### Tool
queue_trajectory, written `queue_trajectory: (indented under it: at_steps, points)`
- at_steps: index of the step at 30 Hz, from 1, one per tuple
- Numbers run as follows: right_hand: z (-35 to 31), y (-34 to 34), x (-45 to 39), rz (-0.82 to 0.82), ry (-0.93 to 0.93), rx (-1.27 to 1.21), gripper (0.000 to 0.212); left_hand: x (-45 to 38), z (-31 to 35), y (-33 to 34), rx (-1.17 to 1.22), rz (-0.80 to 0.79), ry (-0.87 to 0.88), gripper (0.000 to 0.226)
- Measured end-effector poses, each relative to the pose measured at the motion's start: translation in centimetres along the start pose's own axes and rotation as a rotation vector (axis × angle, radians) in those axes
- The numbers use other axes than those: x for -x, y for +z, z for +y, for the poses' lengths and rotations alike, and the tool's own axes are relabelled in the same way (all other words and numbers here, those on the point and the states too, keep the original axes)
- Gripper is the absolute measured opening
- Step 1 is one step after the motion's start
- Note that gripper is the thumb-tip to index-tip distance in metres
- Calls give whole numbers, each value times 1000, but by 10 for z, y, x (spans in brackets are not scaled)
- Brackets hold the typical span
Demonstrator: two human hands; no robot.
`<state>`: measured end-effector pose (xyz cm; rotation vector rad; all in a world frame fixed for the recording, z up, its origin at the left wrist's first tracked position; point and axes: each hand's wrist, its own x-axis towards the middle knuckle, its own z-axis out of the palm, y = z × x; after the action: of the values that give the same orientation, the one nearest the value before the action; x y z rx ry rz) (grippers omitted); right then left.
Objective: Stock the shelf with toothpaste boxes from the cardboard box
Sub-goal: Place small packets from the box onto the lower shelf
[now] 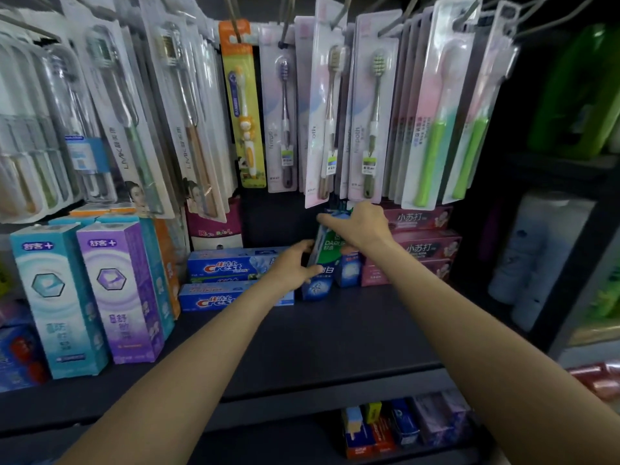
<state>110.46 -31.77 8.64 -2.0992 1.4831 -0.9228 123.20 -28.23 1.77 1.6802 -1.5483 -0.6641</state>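
A green and blue Darlie toothpaste box (327, 255) stands upright at the back of the dark shelf (335, 337). My right hand (360, 228) grips its top end from above. My left hand (295, 263) clasps its lower left side. A second upright blue box (349, 270) stands just right of it. Two blue Crest boxes (231, 266) lie stacked flat to the left. Pink boxes (422, 250) lie stacked to the right. The cardboard box is out of view.
Toothbrush packs (369, 122) hang from hooks right above the boxes. Tall teal and purple boxes (117, 293) stand at the shelf's left front. More small boxes (402, 427) sit on the shelf below. Bottles (533, 260) fill the right unit.
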Motion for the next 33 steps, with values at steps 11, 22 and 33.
queue_trajectory:
  at_steps: [11, 22, 33]
  points:
    - [72, 88, 18, -282, -116, -30, 39, -64, -11, -4, 54, 24, -84, 44]
    - [66, 122, 4, -289, -86, -20, 61, -72, -14, 11, -357, 209, -25, 36]
    - [51, 135, -25, -300, 61, 50, 63, -51, -27, 3, -372, 315, 177, 36]
